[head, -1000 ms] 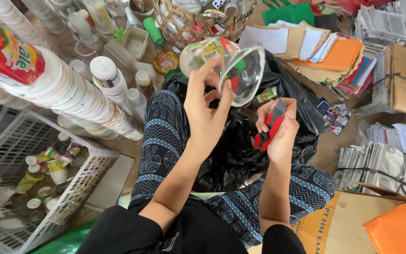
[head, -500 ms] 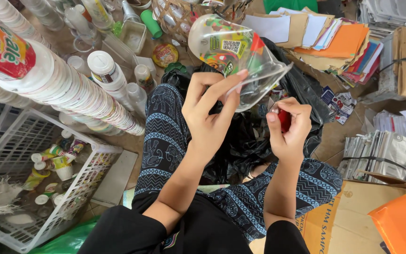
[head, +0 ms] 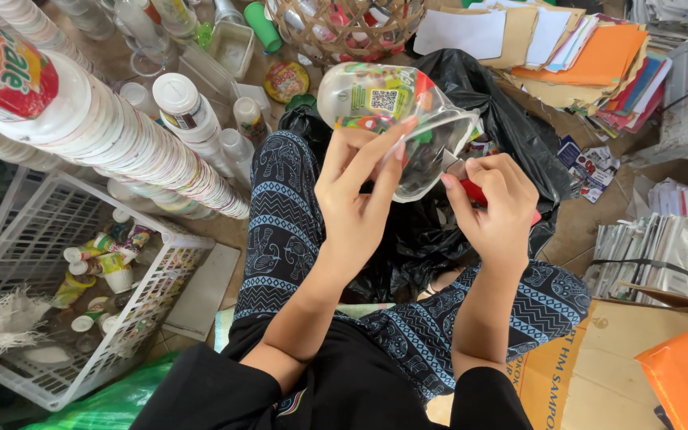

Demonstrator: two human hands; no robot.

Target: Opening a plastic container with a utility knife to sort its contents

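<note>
Far left: a long stack of nested white cups runs diagonally, its upper end cut off by the frame edge. Below it a white wire basket holds small bottles, partly screened by its bars; its left side is cut off.

Centre: left hand is clamped on a clear plastic cup with a printed colour label, lying on its side above the lap, open mouth toward the right. Fingers cover part of the cup's near wall.

Just right: right hand is curled shut around a red-handled tool; only a sliver of red shows, with a metal tip at the cup's rim. Tool type hard to make out.

Behind the hands a black plastic bag lies open, contents hidden. A woven basket is cut off at top.

Right: a stack of coloured paper and card, bundled papers and a cardboard box crowd the floor; little open room around the knees.
</note>
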